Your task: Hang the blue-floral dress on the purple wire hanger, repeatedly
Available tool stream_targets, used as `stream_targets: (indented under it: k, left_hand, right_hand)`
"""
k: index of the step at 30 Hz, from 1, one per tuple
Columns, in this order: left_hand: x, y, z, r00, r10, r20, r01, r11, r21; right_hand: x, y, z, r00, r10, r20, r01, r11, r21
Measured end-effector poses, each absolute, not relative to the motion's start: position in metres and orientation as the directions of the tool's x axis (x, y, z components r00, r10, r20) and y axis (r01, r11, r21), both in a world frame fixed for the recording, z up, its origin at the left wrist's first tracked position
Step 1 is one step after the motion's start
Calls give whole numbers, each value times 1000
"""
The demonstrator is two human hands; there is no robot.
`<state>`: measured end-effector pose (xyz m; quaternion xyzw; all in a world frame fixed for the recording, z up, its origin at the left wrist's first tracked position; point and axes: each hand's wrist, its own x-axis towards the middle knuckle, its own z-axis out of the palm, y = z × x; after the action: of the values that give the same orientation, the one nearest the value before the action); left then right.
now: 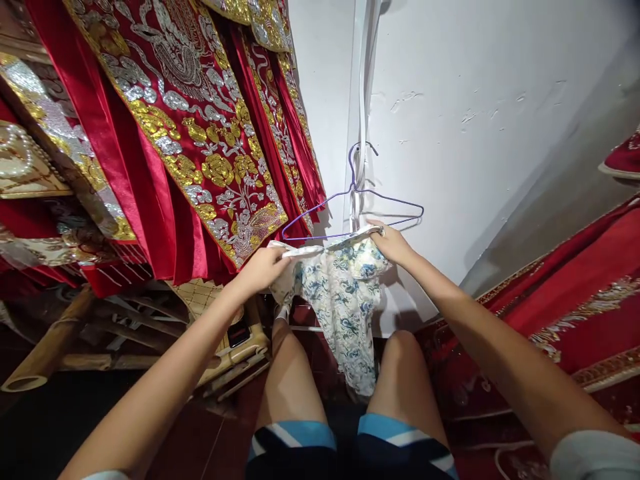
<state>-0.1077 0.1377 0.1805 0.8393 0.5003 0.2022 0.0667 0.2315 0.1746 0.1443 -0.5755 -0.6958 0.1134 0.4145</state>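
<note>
A white garment (345,293) with a blue and green floral print hangs between my hands, above my knees. My left hand (265,267) pinches its upper left edge, fingers closed on the cloth. At the upper right corner, my right hand (393,243) is closed on the white edge of the same garment. Just above the cloth hangs a purple wire hanger (353,191), its hook at a white vertical pole. The hanger's lower bar runs close along the garment's top edge; whether they touch is hard to tell.
Red costumes with gold and silver sequins (215,160) hang at the left. Below them is a bamboo frame (65,340). A white wall (450,133) stands ahead, and red fringed cloth (585,287) lies at the right.
</note>
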Motion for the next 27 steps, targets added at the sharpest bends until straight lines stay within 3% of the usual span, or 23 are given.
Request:
stream_targets:
  k: [4,7,10,13,15,18,24,27]
  left_hand:
    - [-107,157,184,328,931,161,865,-364,346]
    - [-97,155,184,302,894,330,858,-406,314]
    - [-79,147,192,351,765,540,768,-565,301]
    - [-63,148,204,414,691,593,577,-703,417]
    - [-59,154,210,389,725,568,388,-689,613]
    - [-60,164,212,314,823,473,106,-525,844]
    - [-62,169,214,405,875,264,-40,-271,962]
    - [-63,170,214,432,869,242,-51,-245,968]
  right_hand:
    - [238,173,141,27,894,447,733,286,-617]
    - [247,149,139,69,884,462,732,270,-625]
    - [248,124,142,90,890,446,678,274,-682]
    - [243,105,149,110,902,417,621,265,-738]
    - [243,97,156,182,870,459,630,255,-733]
    - [258,93,169,307,765,567,683,238,-691]
    - [298,115,192,238,809,537,882,51,-469]
    - [302,126,193,246,814,525,898,12,-440]
